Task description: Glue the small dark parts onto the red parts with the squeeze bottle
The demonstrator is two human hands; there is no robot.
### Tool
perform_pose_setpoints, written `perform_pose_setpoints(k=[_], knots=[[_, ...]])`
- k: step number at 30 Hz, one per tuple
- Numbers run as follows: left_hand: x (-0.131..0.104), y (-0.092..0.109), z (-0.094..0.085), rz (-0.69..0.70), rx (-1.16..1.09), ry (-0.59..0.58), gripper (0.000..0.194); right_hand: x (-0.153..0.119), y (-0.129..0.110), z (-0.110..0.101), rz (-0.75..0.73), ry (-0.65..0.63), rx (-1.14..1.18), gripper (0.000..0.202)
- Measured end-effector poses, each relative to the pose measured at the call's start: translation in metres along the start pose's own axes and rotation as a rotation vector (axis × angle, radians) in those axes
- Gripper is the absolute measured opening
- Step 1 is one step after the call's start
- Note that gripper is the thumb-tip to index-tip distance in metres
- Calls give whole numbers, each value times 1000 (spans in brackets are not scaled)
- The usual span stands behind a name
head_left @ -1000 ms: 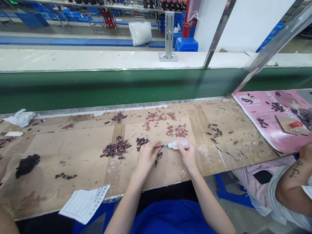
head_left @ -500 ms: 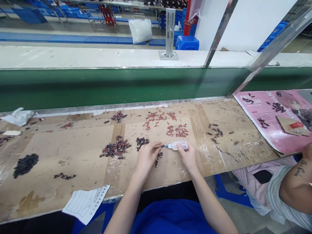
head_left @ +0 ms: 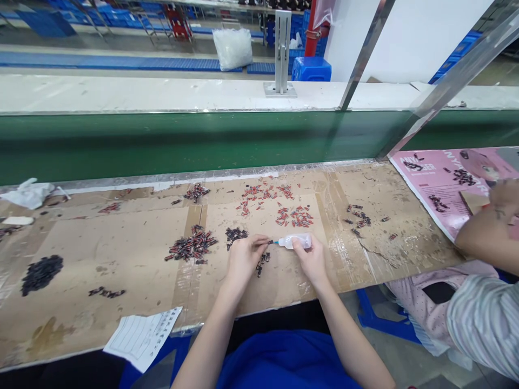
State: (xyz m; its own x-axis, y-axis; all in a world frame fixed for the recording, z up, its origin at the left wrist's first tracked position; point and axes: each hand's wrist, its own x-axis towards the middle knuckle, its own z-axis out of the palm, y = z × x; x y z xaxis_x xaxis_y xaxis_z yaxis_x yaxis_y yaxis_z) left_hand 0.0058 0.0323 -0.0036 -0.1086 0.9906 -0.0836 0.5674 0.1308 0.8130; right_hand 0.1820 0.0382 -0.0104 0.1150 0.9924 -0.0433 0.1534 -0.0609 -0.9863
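Note:
My right hand (head_left: 311,256) is closed around a clear squeeze bottle (head_left: 295,241) with a thin teal nozzle, lying almost level and pointing left. The nozzle tip meets a small dark part (head_left: 271,242) pinched in the fingertips of my left hand (head_left: 246,256); whether they touch I cannot tell. Just below the left fingers lie several small dark parts (head_left: 263,265). Behind the left hand is a little heap of black pieces (head_left: 235,235). Farther back, small red pieces (head_left: 300,217) are scattered. To the left sits a pile of red-and-black parts (head_left: 192,244).
Cardboard (head_left: 133,237) covers the bench. At left are a black heap (head_left: 41,274) and a paper sheet (head_left: 144,337) hanging over the front edge. A green panel (head_left: 182,141) runs behind. On the right, a co-worker's arm (head_left: 492,232) reaches over a pink poster (head_left: 433,186).
The co-worker's arm on the right has moved forward over the poster. My hands, the bottle and the small part stay almost where they were.

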Motion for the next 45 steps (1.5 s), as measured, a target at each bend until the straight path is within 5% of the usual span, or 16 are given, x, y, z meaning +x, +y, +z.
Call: perform_pose_setpoints(k=[36,40,45], knots=[[4,-8,3,87,53,-1,19,-3,0,-9,-12,59,37,30],[4,-15,8,201,137,73,22,-9,2,-25,-104,10,-212,27],[0,-17,7,260,120,146,27,5,-7,-29,-356,166,-587,32]])
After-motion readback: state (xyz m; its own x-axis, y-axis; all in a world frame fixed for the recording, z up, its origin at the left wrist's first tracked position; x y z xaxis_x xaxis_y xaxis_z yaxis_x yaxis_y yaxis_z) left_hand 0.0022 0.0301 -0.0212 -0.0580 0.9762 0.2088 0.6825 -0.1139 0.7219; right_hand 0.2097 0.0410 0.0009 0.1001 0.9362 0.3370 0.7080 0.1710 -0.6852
